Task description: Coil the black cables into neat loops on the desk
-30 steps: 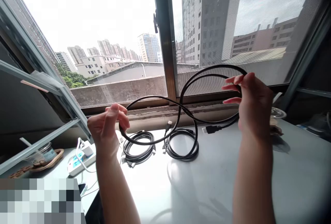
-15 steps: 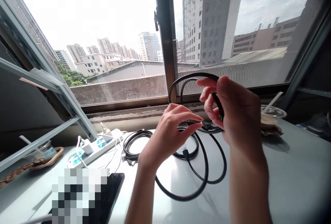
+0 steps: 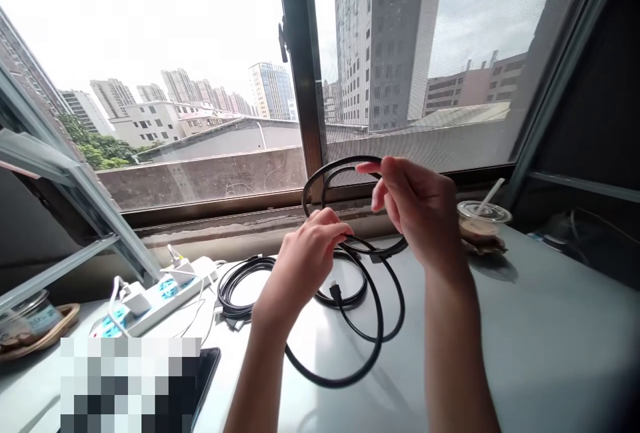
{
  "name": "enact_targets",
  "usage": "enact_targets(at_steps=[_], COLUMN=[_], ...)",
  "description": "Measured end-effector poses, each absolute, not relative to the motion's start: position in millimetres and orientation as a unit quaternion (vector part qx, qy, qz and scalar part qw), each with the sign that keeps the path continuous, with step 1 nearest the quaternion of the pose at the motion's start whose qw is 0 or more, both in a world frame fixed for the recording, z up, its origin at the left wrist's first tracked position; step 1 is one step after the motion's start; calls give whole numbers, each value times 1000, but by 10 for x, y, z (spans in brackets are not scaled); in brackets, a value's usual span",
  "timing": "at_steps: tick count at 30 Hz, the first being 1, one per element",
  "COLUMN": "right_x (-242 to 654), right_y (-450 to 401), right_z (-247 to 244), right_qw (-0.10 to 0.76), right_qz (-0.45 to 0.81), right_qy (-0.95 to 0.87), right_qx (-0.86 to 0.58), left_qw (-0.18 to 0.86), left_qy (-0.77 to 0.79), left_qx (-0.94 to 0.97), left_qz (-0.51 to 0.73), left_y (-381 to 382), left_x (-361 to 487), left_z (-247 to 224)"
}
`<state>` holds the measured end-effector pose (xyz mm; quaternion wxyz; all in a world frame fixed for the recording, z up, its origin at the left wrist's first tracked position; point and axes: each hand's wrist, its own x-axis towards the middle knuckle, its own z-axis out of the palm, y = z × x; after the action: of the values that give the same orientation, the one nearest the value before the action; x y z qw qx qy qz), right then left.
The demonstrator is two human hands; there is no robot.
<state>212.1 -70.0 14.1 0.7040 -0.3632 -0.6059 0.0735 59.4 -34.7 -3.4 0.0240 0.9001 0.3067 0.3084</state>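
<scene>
Black cable (image 3: 350,359), part-coiled, held above the surface (image 3: 525,353).
Right hand (image 3: 420,213) pinches the gathered loops to keep them together; left hand (image 3: 305,263) pinches the strand below, feeding slack. Tail hangs beneath.

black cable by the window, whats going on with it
A person at a grey table by the window holds a black cable in loops with both bare hands. The right hand grips the top of the loops, raised above the table; the left hand pinches the strands lower down. The rest of the loops hang toward the tabletop. Behind them lie two coiled cables, with a white power strip to the left and a lidded drink cup to the right.
</scene>
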Motion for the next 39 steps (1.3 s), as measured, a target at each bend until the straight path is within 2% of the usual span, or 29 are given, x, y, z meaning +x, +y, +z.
enact_targets(at_steps=[3,7,14,22,26,28,31,35,39], right_x=[2173,2277,2667,2950,2802,2688,2521,2331,2153], right_y=[-629,-476,-280,-208,-225,-230,-242,-319,-458], right_z=[108,16,-184,-292,-226,-181,-118,-34,38], right_qw=[657,631,716,791,800,804,808,797,763], right_qz=[43,44,112,101,68,60,68,90,97], right_qy=[-610,-584,-460,-394,-410,-417,-425,-450,-511], right_qx=[-441,-509,-514,-457,-432,-419,-403,-393,-384], left_qw=[-3,-66,-44,17,152,232,297,329,285], left_qy=[297,285,350,362,432,490,536,562,584], left_qx=[877,791,551,458,533,586,675,730,752], left_qz=[378,538,757,812,712,602,412,209,104], left_y=[-333,-282,-70,35,33,36,66,133,146], left_x=[572,414,-125,-261,-292,-326,-392,-414,-272], left_z=[-15,44,117,126,108,80,5,-103,-126])
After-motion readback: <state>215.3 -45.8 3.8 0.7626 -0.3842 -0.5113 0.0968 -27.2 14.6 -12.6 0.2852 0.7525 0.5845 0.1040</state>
